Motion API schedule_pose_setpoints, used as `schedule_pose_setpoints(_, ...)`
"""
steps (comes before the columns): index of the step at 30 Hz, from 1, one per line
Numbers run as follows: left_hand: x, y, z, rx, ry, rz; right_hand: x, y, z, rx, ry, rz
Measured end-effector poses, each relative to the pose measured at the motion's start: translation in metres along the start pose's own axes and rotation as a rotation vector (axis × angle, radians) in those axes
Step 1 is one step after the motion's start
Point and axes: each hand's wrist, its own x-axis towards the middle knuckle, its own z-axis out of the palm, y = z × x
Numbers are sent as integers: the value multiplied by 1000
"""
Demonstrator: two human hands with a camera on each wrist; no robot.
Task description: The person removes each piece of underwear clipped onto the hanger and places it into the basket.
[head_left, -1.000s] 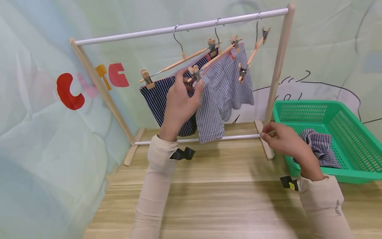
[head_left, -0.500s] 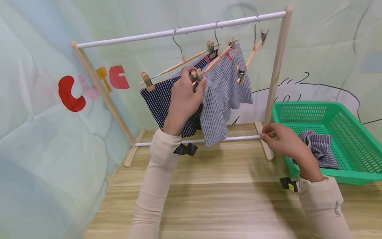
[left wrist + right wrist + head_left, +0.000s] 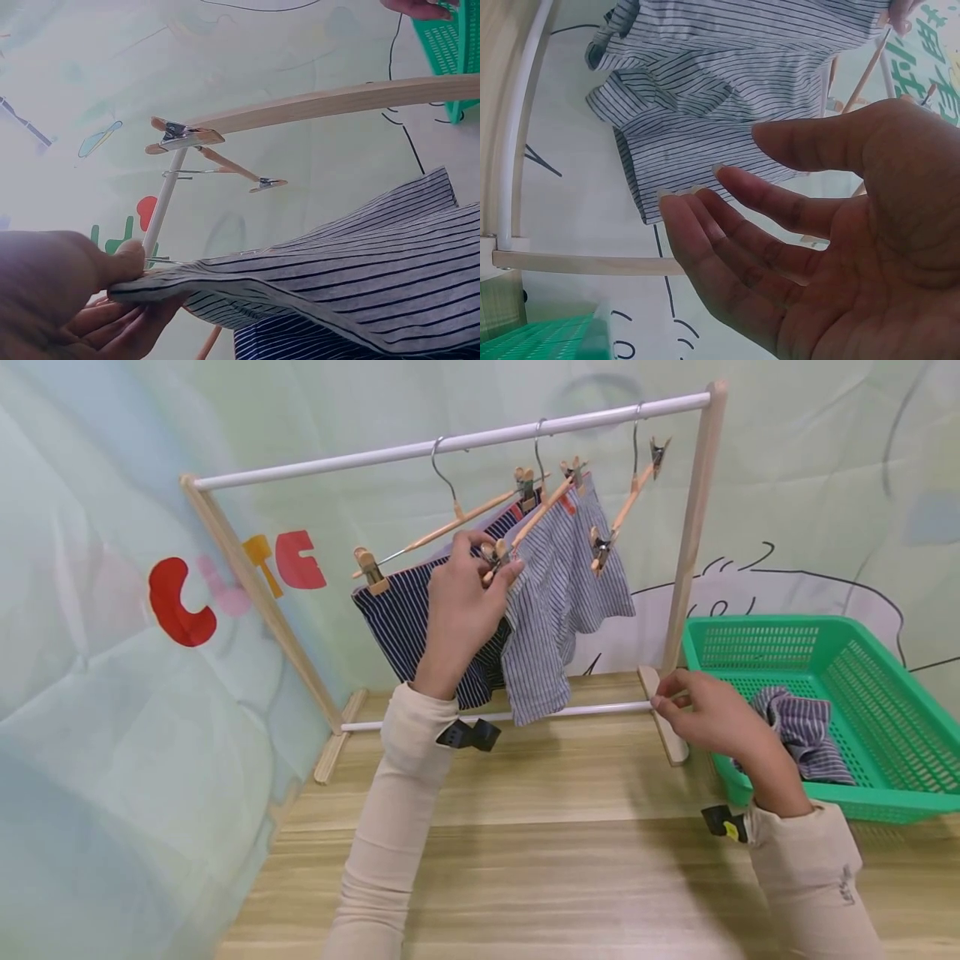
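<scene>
My left hand [image 3: 461, 614] pinches the near waist corner of light striped shorts [image 3: 540, 635], right at a clip [image 3: 497, 553] of the middle hanger [image 3: 542, 514]. In the left wrist view, its thumb presses the cloth [image 3: 360, 277] against the fingers below. The far waist corner hangs from the hanger's other clip. Navy striped shorts [image 3: 405, 618] hang clipped to the left hanger [image 3: 442, 529], partly hidden by my left hand. My right hand [image 3: 708, 710], fingers loosely bent and holding nothing, hovers between the rack's right foot [image 3: 667, 727] and the basket.
A wooden rack with a white top rail [image 3: 337, 460] stands on the table [image 3: 570, 852]. On its right hangs a bare hanger [image 3: 622, 514] with two clips. The green basket [image 3: 870, 802] at the right holds a dark striped garment [image 3: 810, 735].
My left hand has shifted slightly to the right with the light shorts' corner, and their near leg has swung right. The right hand has stayed in place. The head view has tilted slightly.
</scene>
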Motion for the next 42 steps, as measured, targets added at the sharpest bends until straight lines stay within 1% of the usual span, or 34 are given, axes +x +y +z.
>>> schedule_pose_setpoints(8, 1, 1, 1, -19, 27, -2, 0, 0, -1, 4, 6, 2)
schedule_pose_setpoints(16, 0, 1, 2, -13, 105, 14, 0, -1, -1, 3, 9, 12)
schedule_pose_setpoints(19, 0, 1, 1, -12, 125, 21, 0, -1, -1, -1, 6, 15)
schedule_pose_setpoints(28, -2, 1, -2, -13, 143, 13, 0, -2, -1, -5, 2, 15)
schedule_pose_setpoints(33, -5, 1, -6, -37, 151, -12, 0, -2, 0, -10, 6, 1)
schedule_pose_setpoints(36, -7, 0, -8, -32, 154, -24, 0, -1, 1, -13, 8, -2)
schedule_pose_setpoints(42, -10, -3, -9, -34, 176, 6, 0, -2, 2, -11, 12, -9)
